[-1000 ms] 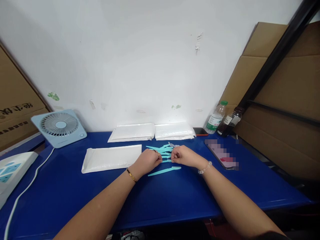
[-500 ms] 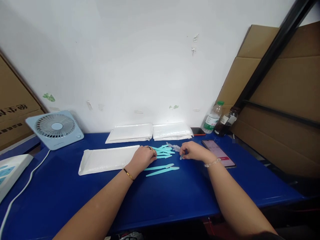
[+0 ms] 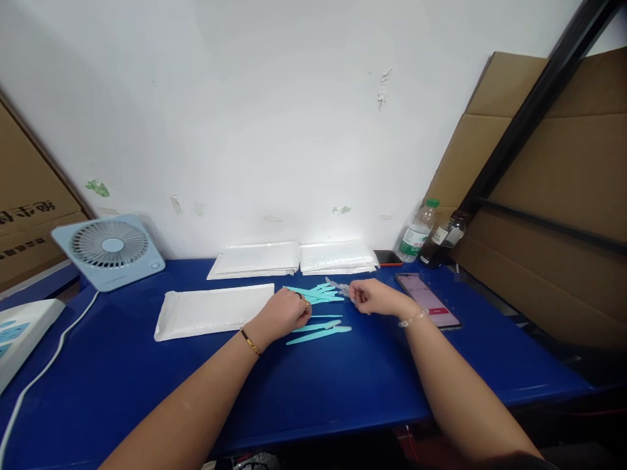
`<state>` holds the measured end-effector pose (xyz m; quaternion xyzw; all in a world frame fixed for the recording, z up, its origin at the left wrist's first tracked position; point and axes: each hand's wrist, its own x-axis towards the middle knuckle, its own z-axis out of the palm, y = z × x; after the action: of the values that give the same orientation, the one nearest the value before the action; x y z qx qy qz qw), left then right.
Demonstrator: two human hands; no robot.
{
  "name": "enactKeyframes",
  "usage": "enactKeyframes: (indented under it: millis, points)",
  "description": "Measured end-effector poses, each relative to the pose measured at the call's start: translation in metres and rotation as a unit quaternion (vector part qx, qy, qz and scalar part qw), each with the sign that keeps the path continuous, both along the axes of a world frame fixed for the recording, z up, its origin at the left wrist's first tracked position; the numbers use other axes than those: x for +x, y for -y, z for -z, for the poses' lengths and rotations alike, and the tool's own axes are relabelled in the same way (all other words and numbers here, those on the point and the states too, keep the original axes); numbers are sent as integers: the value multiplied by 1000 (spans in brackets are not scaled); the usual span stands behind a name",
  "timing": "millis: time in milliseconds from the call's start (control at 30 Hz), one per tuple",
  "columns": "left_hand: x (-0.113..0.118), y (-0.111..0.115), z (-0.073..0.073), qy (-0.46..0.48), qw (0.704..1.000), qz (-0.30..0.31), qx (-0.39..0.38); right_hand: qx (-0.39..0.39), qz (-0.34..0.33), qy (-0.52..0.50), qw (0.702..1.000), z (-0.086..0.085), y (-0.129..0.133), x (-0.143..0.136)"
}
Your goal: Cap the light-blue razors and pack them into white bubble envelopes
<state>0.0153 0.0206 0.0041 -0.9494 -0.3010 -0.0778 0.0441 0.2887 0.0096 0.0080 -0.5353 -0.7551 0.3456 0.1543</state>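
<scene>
In the head view, the turquoise pile (image 3: 321,294) of slim, flat sticks lies on the blue table (image 3: 313,398), and everything else can be placed from it. The left hand (image 3: 285,312) is at the pile's near left edge, thumb and fingertips pinched together on a single turquoise stick (image 3: 327,316), whose thin end pokes out to the right, just on the near side of the pile. The right hand (image 3: 375,297) is just right of the pile, its fingers bunched at the small clear pieces (image 3: 341,287) that lie against that side; whether one is pinched between the fingertips I cannot tell.

Nearer the wearer than the pile, two more sticks, an upper one (image 3: 318,326) and a lower one (image 3: 317,336), lie side by side, each with a paler right end. Left of the pile is a flat white packet (image 3: 215,313); beyond it, toward the wall, are a left white stack (image 3: 257,259) and a right white stack (image 3: 337,256). A lit phone (image 3: 431,301) lies farther right.

The sticks look like thin plastic: very light, fairly stiff, smooth enough to slide over one another, and probably easy to snap if bent. The plain tapering left end seems the best place to grip, leaving the shaped right end free. The clear pieces look tiny and slippery, so a fingertip pinch along their sides should suit.
</scene>
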Motion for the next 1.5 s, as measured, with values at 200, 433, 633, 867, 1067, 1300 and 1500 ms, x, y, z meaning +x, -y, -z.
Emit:
enactKeyframes:
  millis: [200,433,633,867,1067,1300,1500]
  points:
    - [-6,-5,3,31,999,8,-41,-26,-55,-113,992,0,-2,-5]
    - [-7,-6,5,44,998,6,-47,34,-63,-18,997,8,-6,-4]
    - [-6,-4,0,42,997,-1,-59,51,-68,-9,996,6,-3,-12]
    - [-6,-3,-1,36,998,-7,-54,60,-59,4,996,5,-1,-13]
    - [-7,-5,0,35,998,-10,-51,54,-58,6,997,3,-1,-11]
    - [-4,-1,1,35,997,16,-60,50,-85,-23,995,3,4,-28]
    - [-5,-6,4,80,995,-24,-60,101,-20,-10,995,-1,-1,-10]
